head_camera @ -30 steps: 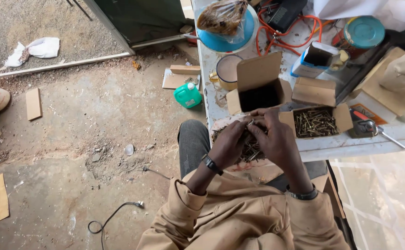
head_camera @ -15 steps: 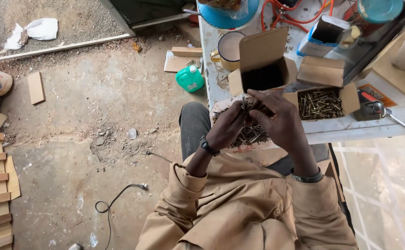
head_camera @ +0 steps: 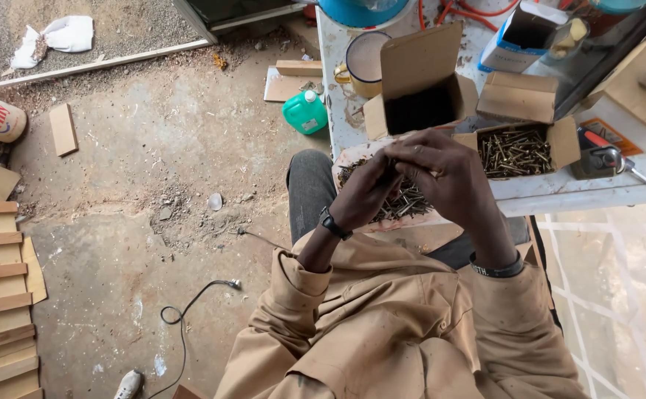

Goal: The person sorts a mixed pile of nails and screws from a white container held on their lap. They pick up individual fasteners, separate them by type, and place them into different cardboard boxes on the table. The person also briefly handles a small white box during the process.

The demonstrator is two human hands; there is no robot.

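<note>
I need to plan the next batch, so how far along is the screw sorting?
Partly done: one open box already holds screws. In hand: both hands, left hand and right hand, are gathering a few screws. Left: a loose pile under the hands, and the open box behind looks dark inside, contents unclear.

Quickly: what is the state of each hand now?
Left hand: closed, fingers pinching small screws.
Right hand: curled against the left; what it holds cannot be told.

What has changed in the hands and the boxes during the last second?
Little changed. Both hands stay together over the loose screws, fingers working on small pieces; whether they grip one cannot be seen. The view tilted slightly. The open boxes and green bottle stayed put.
</note>
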